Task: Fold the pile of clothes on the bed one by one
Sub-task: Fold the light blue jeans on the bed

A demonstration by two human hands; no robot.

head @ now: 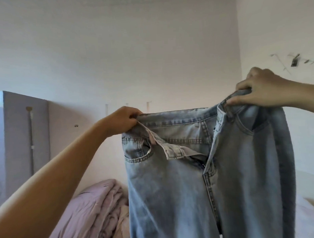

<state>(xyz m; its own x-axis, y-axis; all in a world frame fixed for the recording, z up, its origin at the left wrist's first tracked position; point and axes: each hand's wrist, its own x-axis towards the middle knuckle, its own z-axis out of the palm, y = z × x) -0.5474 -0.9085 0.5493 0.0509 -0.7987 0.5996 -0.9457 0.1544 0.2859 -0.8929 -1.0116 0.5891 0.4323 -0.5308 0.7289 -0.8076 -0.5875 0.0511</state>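
Pale walls rise behind. Left hand (123,120) and right hand (258,90) each pinch the waistband of the jeans (199,170), held high above the bed (309,211); level both corners, then bring the legs together.

No readable text or labels anywhere.
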